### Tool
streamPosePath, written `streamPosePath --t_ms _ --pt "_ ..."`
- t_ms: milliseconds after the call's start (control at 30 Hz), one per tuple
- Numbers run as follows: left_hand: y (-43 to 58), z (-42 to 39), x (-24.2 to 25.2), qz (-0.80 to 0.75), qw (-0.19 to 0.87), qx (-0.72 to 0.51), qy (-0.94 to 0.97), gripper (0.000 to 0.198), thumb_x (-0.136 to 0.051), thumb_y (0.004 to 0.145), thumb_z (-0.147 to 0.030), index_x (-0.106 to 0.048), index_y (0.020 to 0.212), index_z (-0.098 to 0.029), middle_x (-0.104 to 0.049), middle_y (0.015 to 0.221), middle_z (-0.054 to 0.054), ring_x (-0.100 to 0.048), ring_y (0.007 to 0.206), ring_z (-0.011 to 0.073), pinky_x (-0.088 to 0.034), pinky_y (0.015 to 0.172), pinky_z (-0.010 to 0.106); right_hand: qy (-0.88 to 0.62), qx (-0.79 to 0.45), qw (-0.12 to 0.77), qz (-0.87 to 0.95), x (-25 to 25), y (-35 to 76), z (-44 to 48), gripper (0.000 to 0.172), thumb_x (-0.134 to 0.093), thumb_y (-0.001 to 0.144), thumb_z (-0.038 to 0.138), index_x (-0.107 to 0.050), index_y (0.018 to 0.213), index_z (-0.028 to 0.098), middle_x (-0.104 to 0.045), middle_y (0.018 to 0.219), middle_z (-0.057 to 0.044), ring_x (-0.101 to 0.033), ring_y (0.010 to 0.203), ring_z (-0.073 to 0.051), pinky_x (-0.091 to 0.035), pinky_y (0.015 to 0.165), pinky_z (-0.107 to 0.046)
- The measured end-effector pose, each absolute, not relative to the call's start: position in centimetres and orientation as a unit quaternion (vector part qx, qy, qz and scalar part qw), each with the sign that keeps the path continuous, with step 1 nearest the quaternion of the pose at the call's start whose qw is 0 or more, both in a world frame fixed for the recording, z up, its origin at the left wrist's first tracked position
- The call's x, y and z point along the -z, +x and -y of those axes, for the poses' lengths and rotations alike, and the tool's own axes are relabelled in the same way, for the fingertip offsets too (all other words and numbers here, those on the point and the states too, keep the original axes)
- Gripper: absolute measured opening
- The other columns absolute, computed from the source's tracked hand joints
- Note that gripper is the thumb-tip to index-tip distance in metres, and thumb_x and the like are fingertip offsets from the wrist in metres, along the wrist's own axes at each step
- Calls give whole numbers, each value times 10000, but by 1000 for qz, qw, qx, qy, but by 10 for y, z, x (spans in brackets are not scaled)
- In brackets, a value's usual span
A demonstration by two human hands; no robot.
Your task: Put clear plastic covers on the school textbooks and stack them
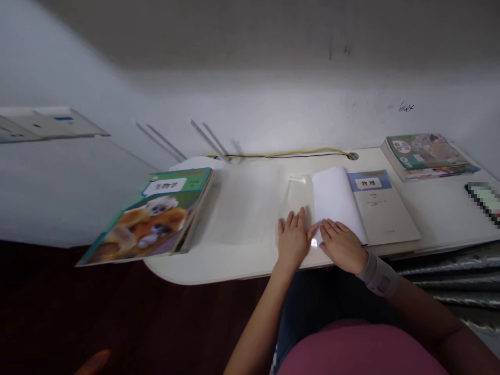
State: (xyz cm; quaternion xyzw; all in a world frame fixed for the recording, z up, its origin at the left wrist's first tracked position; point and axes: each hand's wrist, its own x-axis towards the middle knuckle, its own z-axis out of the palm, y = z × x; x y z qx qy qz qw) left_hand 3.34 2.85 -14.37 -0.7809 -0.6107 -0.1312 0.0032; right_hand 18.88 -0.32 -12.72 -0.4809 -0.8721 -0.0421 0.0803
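A textbook lies open in front of me, with its pale title page (pixel 385 213) and blue top band on the right. Its white inside cover (pixel 334 195) curves up slightly to the left of that page. A clear plastic book cover (pixel 300 195) spreads out beyond the cover's left edge. My left hand (pixel 294 239) lies flat on the plastic with its fingers stretched out. My right hand (pixel 340 245), fingers extended and side by side, presses on the lower part of the white inside cover near the plastic's fold. The thumb of my left hand nearly meets my right fingertips.
On the left, a stack of books with an animal-picture biology textbook (pixel 156 213) on top overhangs the white table (pixel 234 255). Another book stack (pixel 427 153) stands at the back right, near a phone-like pixelated object (pixel 486 200). A yellow cable (pixel 289 152) runs along the wall.
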Motion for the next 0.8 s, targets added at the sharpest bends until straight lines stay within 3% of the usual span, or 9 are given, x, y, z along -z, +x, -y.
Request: streamPosePath --t_ms 233,400,800 --pt "32 -27 143 612 0 149 -777 618 -264 936 -468 -340 1392 -58 -548 1286 188 -433 1263 300 -289 1045 519 -477 60 67 875 129 191 -8 424 -364 878 79 -511 1269 7 -484 1343 -211 -448 1256 -258 -381 1027 -382" --pt "31 -26 141 613 0 158 -774 596 -279 938 -445 -335 1398 -71 -561 1268 193 -478 1228 280 -316 1038 499 -475 58 85 874 136 192 -5 421 -362 901 114 -493 1284 3 -455 1368 -209 -419 1279 -262 -362 1049 -385" --pt "34 -26 142 613 3 140 -778 610 -288 925 -483 -362 1391 -95 -488 1354 173 -404 1284 305 -289 1050 534 -480 33 109 870 137 179 9 431 -411 910 187 -490 1277 -22 -485 1337 -225 -415 1282 -267 -343 1076 -390"
